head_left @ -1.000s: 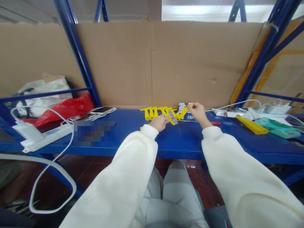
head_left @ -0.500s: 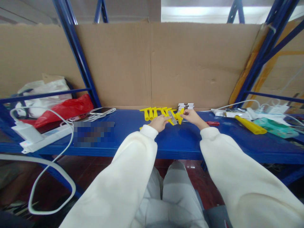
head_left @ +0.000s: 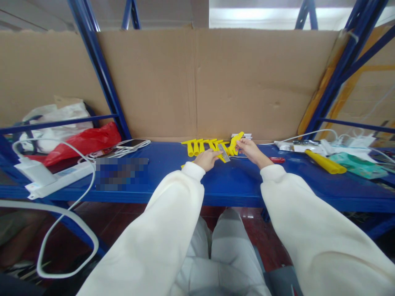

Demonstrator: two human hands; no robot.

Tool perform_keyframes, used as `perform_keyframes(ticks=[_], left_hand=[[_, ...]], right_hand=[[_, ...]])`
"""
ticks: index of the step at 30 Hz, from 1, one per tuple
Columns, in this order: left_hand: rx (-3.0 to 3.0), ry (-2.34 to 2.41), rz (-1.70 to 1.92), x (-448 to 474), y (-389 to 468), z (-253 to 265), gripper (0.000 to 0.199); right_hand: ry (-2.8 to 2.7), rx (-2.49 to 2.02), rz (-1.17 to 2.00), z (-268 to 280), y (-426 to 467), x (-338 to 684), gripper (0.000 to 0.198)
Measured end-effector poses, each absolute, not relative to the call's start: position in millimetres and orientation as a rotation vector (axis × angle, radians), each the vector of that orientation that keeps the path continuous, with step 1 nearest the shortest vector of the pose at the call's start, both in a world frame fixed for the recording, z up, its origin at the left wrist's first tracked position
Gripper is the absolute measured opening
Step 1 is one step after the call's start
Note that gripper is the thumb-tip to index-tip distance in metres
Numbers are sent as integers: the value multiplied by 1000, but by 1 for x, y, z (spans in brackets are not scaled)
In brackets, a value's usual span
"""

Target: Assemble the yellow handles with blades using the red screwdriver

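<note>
My left hand (head_left: 207,159) is closed, its fingers pinching a yellow plastic piece (head_left: 221,158) with a flat grey plate (head_left: 224,153) lying slanted across it. My right hand (head_left: 250,150) is closed on another yellow plastic part (head_left: 237,142), which has a flared end and is tilted up just right of the plate. Behind my left hand several yellow tube-like handles (head_left: 196,147) lie in a row. A screwdriver with a red handle (head_left: 277,160) lies under and beside my right hand, its shaft pointing left.
Black-and-white clips (head_left: 247,136) are stacked behind my right hand. A larger yellow tube (head_left: 327,163) and a green packet (head_left: 358,165) lie at the right. A white power strip (head_left: 61,179), a phone (head_left: 131,143) and a red bag (head_left: 89,142) are at the left. Cardboard (head_left: 154,82) stands behind the blue shelf.
My right hand has lifted and turned its yellow part, so the part now sits higher and hides some of the clips. My left hand and the grey plate have hardly moved.
</note>
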State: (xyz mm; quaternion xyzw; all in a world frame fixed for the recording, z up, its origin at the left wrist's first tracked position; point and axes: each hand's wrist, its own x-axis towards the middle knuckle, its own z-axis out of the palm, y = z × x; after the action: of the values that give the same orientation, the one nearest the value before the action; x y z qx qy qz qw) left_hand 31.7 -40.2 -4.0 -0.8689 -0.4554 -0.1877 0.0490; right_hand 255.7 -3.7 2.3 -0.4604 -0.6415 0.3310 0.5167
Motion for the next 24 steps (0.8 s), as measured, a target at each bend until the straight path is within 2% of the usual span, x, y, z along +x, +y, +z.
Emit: perform_keyframes(ticks=[9, 14, 24], left_hand=[[-2661, -1382, -573, 32, -39, -4, 46], [-2642, -1425, -617, 33, -38, -5, 58], [-2650, -1470, -638, 34, -35, -7, 68]], right_hand=[[-1520, -1042, 939, 7, -13, 248, 45], [-1571, -1058, 994, 7, -22, 238, 51], [-1651, -1172, 915, 4, -26, 226, 47]])
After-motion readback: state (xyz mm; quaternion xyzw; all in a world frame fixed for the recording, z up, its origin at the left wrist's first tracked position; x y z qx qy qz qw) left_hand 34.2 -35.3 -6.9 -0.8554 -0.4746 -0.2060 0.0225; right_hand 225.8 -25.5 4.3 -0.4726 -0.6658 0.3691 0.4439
